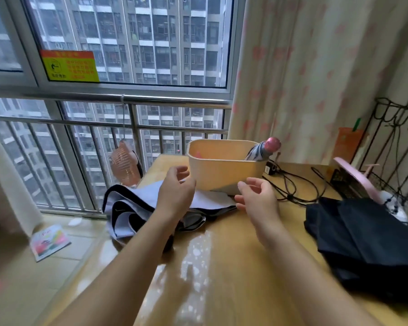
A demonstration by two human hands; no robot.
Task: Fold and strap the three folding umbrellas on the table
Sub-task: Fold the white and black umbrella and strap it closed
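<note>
Glossy wooden table bears crumpled lilac umbrella, limp black umbrella; left hand and right hand hover, fingers relaxed.

White black-trimmed umbrella lay loose and unstrapped at the table left edge. Dark umbrella lay crumpled at right. Striped pink-capped umbrella stood tilted, rolled, inside the bin.

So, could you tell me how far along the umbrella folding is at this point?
Roughly one of three. The pink-handled umbrella stands rolled up in the beige bin, though its strap is not visible. The left hand and right hand are open over the lilac umbrella, which lies loose on the table, gripped by neither. The black umbrella at the right lies loose and untouched.
</note>
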